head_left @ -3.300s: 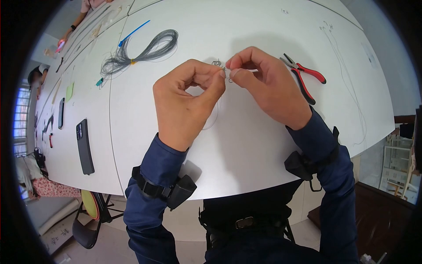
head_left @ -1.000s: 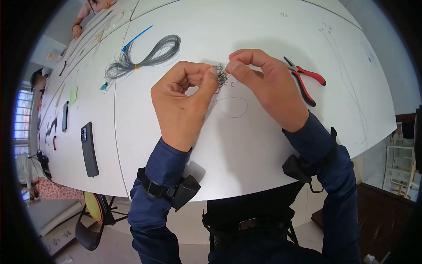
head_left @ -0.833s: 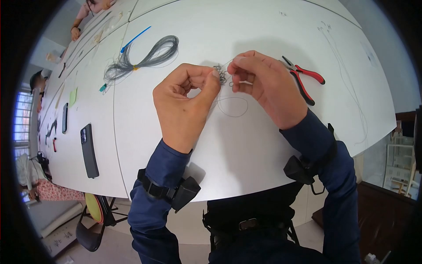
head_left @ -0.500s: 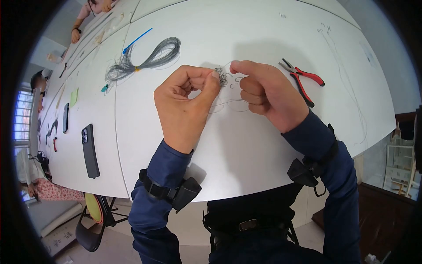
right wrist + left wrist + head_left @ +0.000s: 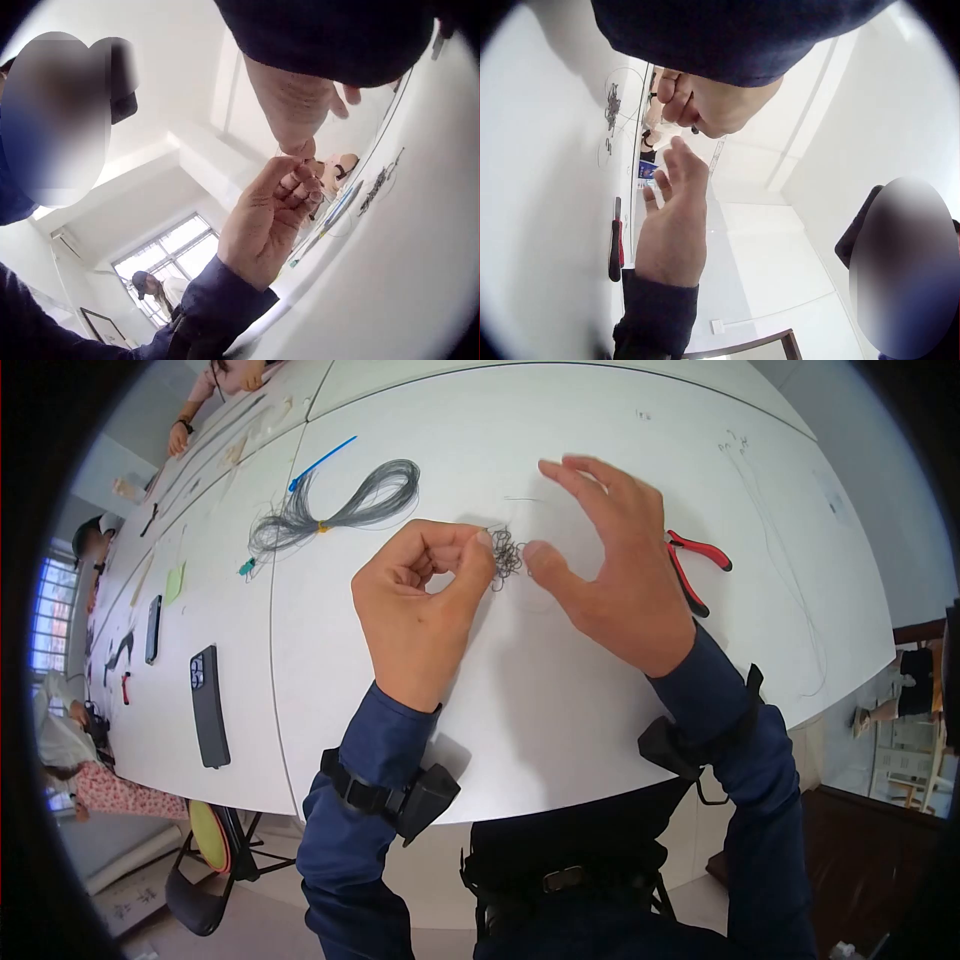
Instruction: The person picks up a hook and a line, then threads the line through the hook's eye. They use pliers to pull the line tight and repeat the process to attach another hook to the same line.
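In the head view my left hand (image 5: 418, 588) pinches a very thin fishing line between thumb and forefinger; its held end is hidden by the fingertips. Just right of these fingertips a tangled pile of dark fish hooks (image 5: 507, 560) lies on the white table (image 5: 560, 730). My right hand (image 5: 622, 565) has its fingers spread and holds nothing, its thumb tip near the pile. Red-handled pliers (image 5: 705, 546) lie beyond it, their tips hidden behind the hand. The left wrist view shows the hooks (image 5: 613, 106) on the table and my right hand (image 5: 673, 225) with fingers extended.
A grey bundle of line (image 5: 348, 510) with a yellow tie lies at the back left, beside a blue cable tie (image 5: 325, 462). Long strands (image 5: 783, 515) with small hooks lie far right. A black phone (image 5: 208, 705) is on the left. Other people sit beyond.
My right hand has released its curl near the left fingertips, spread its fingers and moved slightly up. My left hand keeps its pinch. The line loop seen below the hands no longer shows clearly.
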Demonstrator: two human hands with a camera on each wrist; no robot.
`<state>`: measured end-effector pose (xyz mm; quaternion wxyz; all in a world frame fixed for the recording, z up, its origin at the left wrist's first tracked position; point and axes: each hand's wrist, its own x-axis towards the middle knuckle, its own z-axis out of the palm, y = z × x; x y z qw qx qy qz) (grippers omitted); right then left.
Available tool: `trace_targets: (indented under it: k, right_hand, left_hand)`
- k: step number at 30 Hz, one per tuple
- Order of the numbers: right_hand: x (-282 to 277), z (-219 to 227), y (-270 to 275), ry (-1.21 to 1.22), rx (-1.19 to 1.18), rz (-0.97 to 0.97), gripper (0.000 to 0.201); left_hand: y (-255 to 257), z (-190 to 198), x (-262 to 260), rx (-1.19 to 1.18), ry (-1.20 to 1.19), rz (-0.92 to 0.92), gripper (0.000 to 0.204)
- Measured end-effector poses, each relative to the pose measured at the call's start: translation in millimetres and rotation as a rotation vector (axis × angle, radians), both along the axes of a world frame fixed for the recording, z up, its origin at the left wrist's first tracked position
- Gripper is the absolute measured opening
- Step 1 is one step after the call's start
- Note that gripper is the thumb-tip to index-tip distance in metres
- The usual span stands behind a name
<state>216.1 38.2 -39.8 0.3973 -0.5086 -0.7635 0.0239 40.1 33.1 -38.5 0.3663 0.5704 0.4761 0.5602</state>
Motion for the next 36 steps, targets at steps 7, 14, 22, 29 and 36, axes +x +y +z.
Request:
trace_targets:
  k: [7,14,22,29,36]
  right_hand:
    - [-5.7,-1.0,11.1,0.414,-0.303,0.394,0.039]
    - [-3.0,0.5,14.1,0.800,-0.864,0.462,0.027]
    - [-12.5,6.0,2.2,0.728,-0.740,0.310,0.035]
    - [-12.5,13.4,0.9,0.734,-0.718,0.248,0.034]
    - [-9.5,13.0,3.1,0.757,-0.700,0.245,0.031]
  left_hand:
    - [-2.6,0.4,1.6,-0.022,-0.031,-0.013,0.010]
    - [-1.4,-3.0,2.5,0.037,0.008,-0.021,0.010]
    - [-0.5,-2.8,2.6,0.029,-0.022,0.004,0.008]
    - [-2.4,-4.3,3.8,0.111,0.119,0.016,0.009]
    - [-1.4,-3.5,3.7,0.018,0.129,-0.065,0.012]
